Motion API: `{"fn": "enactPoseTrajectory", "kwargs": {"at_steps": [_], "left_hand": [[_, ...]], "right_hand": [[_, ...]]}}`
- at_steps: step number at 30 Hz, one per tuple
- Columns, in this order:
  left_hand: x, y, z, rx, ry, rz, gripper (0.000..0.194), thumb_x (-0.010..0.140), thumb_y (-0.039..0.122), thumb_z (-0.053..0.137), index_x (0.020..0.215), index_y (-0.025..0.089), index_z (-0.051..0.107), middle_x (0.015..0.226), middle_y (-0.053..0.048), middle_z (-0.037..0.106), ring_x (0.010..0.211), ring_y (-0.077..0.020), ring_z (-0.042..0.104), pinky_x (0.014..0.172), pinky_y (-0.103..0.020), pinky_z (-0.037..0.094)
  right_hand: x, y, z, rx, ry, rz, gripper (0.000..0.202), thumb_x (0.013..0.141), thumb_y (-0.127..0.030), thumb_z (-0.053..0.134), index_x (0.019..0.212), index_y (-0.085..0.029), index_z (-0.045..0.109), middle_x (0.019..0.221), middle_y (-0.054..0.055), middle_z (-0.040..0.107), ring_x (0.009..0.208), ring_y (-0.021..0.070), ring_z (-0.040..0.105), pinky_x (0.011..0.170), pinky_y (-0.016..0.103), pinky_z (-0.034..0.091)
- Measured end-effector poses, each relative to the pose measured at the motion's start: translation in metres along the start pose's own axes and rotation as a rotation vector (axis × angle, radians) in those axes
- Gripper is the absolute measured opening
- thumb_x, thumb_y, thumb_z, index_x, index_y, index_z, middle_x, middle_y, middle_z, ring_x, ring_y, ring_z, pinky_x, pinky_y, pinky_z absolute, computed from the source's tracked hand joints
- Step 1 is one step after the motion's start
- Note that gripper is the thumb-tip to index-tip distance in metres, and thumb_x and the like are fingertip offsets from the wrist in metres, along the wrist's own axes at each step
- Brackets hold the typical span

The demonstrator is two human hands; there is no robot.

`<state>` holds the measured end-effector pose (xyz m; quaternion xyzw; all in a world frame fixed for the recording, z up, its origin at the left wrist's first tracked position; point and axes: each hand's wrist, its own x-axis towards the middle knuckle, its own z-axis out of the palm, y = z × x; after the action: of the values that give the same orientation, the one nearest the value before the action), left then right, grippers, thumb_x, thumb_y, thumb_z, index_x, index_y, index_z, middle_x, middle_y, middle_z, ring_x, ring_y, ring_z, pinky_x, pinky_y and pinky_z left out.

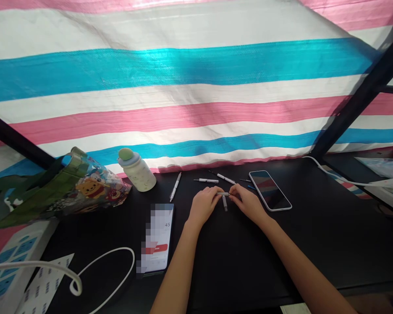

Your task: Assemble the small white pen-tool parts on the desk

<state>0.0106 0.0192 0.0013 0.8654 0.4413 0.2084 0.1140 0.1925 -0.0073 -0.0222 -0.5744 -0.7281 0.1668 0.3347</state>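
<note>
Between my hands lies a short, light grey pen barrel [223, 194], held level just above the table. My left hand [203, 204] pinches its left end, and the fingers of my right hand [247, 201] close on its right end. Just below it, another short grey pen piece [225, 205] rests on the black table. Beyond my fingers are a white pen part [208, 180] with a thin dark tip and a second white pen part [225, 178] lying at a slant. A whole white pen [175, 186] lies to the left.
Right of my hands is a phone [270, 190] with a dark screen; a lit phone [159, 240] lies left. A bottle [137, 171] and a cartoon-print bag [94, 187] stand at the back left. White cable [118, 250] loops at front left. Striped sheeting [183, 65] hangs behind.
</note>
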Motion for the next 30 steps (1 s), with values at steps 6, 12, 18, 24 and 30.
{"fn": "enactPoseTrajectory", "kwargs": {"at_steps": [6,12,18,24,30], "left_hand": [[0.000,0.001,-0.002,-0.016,-0.008,0.001,0.019,0.090,0.029,0.042,0.102,0.027,0.056,0.085,0.001,0.059,0.081,-0.0142,0.055,0.069,-0.023,0.040],[0.000,0.004,-0.003,-0.027,0.012,0.027,0.019,0.090,0.029,0.041,0.101,0.026,0.056,0.085,0.001,0.059,0.080,-0.0141,0.055,0.068,-0.023,0.039],[0.000,0.004,-0.004,-0.019,0.019,0.016,0.020,0.090,0.029,0.041,0.101,0.026,0.056,0.084,0.000,0.059,0.081,-0.0144,0.055,0.069,-0.023,0.040],[0.000,0.002,-0.004,-0.031,0.001,-0.004,0.020,0.090,0.032,0.041,0.100,0.026,0.057,0.083,0.000,0.059,0.080,-0.0146,0.055,0.069,-0.023,0.040],[-0.001,0.001,-0.003,-0.043,-0.020,-0.039,0.022,0.090,0.034,0.040,0.103,0.027,0.057,0.082,0.000,0.058,0.078,-0.0142,0.056,0.068,-0.023,0.040]], "right_hand": [[0.000,0.002,0.001,0.016,0.014,0.003,0.010,0.082,-0.024,0.047,0.090,-0.023,0.051,0.087,0.003,0.063,0.079,0.0169,0.060,0.070,0.028,0.044],[-0.002,-0.002,0.001,0.162,0.005,0.023,0.017,0.086,-0.032,0.042,0.099,-0.023,0.049,0.084,0.002,0.064,0.077,0.0167,0.060,0.071,0.028,0.044],[-0.001,-0.001,-0.001,0.160,0.001,0.079,0.019,0.088,-0.034,0.038,0.097,-0.022,0.050,0.081,0.001,0.064,0.075,0.0164,0.059,0.070,0.028,0.043],[0.000,0.003,-0.001,0.053,-0.033,0.077,0.018,0.086,-0.036,0.041,0.085,-0.022,0.053,0.075,0.001,0.060,0.069,0.0165,0.057,0.064,0.028,0.042],[0.002,0.011,0.003,0.153,0.014,0.069,0.012,0.081,-0.030,0.048,0.091,-0.022,0.050,0.085,0.003,0.064,0.074,0.0172,0.060,0.065,0.028,0.045]]}}
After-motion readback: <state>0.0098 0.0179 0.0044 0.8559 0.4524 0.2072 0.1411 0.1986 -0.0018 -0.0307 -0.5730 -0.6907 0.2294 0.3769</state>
